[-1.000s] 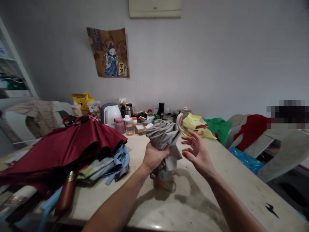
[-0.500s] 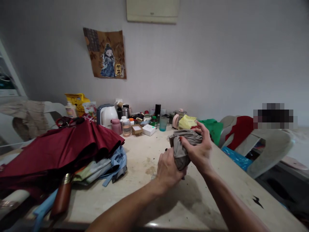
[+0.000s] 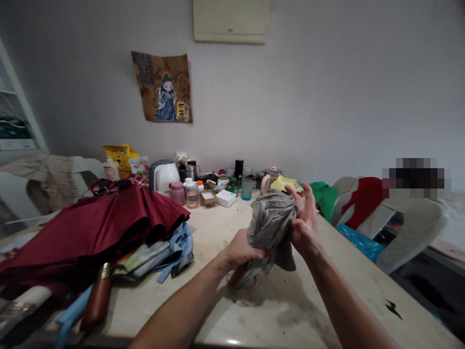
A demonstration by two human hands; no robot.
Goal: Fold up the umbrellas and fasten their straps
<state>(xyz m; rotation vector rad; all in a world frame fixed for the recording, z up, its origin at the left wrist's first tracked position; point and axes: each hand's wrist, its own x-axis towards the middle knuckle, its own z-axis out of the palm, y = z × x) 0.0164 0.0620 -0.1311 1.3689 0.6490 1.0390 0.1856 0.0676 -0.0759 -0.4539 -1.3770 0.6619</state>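
Observation:
A grey umbrella [image 3: 272, 218], its fabric bunched in loose folds, is held above the table in front of me. My left hand [image 3: 247, 249] is wrapped round its lower part, thumb across the cloth. A reddish-brown piece shows below that hand; I cannot tell what it is. On the other side, my right hand [image 3: 305, 225] presses the fabric edge with its thumb, while two fingers point up. A loose grey flap hangs under the bundle. On the left lies a dark red umbrella [image 3: 105, 223] with a brown wooden handle [image 3: 97, 298].
Light blue folded fabric [image 3: 181, 245] lies beside the red umbrella. A kettle [image 3: 165, 177], a pink bottle [image 3: 177, 193], a white box [image 3: 225, 198] and a teal cup [image 3: 247, 188] stand at the back. Plastic chairs [image 3: 410, 232] flank the table [image 3: 290, 320]. A person's blurred head shows far right.
The grey bundle has turned and loosened, with a flap now hanging down. My left hand has shifted its grip, its thumb now in front; my right hand has moved to the bundle's right edge.

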